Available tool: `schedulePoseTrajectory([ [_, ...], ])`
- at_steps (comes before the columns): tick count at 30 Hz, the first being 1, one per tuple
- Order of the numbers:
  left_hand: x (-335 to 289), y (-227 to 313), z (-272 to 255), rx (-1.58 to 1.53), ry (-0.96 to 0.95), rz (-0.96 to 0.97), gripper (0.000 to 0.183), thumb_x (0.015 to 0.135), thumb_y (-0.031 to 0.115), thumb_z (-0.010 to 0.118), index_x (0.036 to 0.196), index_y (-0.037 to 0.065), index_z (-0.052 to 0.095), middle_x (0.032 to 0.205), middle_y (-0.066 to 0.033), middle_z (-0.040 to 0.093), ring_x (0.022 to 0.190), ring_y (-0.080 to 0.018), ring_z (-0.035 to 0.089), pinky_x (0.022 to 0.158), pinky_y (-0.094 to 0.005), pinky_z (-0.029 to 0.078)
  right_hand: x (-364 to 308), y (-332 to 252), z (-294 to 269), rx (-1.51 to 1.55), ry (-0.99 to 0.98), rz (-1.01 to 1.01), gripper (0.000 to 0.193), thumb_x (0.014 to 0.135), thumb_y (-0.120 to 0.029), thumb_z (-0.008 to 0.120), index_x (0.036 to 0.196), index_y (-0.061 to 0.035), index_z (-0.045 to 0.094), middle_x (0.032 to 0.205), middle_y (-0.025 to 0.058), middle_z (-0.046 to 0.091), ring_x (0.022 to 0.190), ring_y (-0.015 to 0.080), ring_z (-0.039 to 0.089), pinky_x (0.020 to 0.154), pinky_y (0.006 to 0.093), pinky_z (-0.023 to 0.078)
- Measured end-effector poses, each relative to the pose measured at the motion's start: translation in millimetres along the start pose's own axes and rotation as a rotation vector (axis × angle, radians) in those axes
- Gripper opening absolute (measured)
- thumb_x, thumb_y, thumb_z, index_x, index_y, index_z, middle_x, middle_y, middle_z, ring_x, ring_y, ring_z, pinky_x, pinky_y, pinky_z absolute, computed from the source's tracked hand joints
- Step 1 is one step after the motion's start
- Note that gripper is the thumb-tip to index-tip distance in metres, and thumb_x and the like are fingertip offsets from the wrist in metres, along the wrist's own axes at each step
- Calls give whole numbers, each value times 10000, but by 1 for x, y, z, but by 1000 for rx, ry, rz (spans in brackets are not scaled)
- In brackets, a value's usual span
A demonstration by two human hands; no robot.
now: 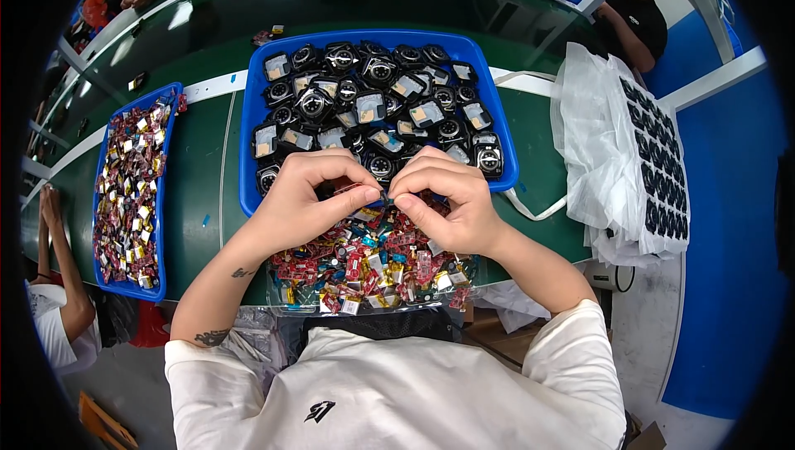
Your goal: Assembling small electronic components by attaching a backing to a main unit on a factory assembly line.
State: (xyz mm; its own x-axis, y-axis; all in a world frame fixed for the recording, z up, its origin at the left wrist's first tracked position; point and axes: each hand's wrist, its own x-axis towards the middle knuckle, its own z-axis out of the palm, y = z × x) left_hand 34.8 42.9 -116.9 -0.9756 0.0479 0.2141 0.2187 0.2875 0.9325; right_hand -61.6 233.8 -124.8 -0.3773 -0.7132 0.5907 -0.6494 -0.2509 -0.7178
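"Largest?"
"One green, flat-topped workbench (199,193). On it, one blue rectangular plastic tray (247,160), filled with black-cased round-faced units (315,104). Nearer: one heap of small red, white and yellow electronic parts (356,266)."
"Hands?"
"Left hand (315,197), right hand (451,202): thumbs and forefingers drawn together; which one clamps, cannot tell."
"Smallest?"
"One small dark piece (383,199), between both hands' fingertips."

Left hand (310,202): one | right hand (460,210): one | nearer blue trays (373,34): two | black cases (315,104): dozens | small red parts (354,266): too many
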Motion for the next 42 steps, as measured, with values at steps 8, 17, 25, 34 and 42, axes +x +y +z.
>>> schedulePoseTrajectory([
  [8, -2, -9, -6, -322, -4, 89, 73, 832, 52, 660, 858, -16, 658, 829, -54, 619, 750, -96, 553, 669, -234, 446, 0, 1, 1, -86, -20, 13, 56, 726, -8, 674, 768, -19, 638, 771, 81, 640, 722, 218, 575, 667, 305, 452],
  [17, 0, -11, -10, -485, 110, 41, 83, 867, 77, 629, 855, -5, 631, 807, -36, 588, 746, -88, 538, 684, -240, 443, -2, 1, 2, -209, -144, -164, 190, 657, -140, 758, 694, -67, 586, 860, 75, 570, 783, 247, 526, 665, 345, 425],
  [25, -1, -14, -11, -499, 84, 39, 87, 862, 85, 640, 861, -2, 635, 810, -28, 594, 756, -85, 548, 696, -239, 451, 7, -14, 4, -264, -284, -124, 196, 667, -182, 746, 703, -78, 584, 1100, 97, 549, 1023, 296, 489, 857, 419, 386],
  [34, -2, -16, -13, -565, 115, -17, 104, 857, 104, 652, 859, 2, 638, 799, -29, 611, 729, -83, 565, 671, -233, 464, 30, -11, -16, -537, -52, -72, 131, 768, -98, 648, 869, -24, 608, 997, 98, 566, 937, 301, 528, 805, 386, 426],
  [42, -2, -9, -9, -490, 73, -30, 109, 840, 109, 662, 810, 14, 619, 770, -34, 599, 648, -83, 543, 592, -223, 442, 61, 44, -37, -962, 48, 322, 336, 753, -346, 715, 897, -43, 687, 833, 92, 582, 832, 255, 566, 728, 359, 455],
])
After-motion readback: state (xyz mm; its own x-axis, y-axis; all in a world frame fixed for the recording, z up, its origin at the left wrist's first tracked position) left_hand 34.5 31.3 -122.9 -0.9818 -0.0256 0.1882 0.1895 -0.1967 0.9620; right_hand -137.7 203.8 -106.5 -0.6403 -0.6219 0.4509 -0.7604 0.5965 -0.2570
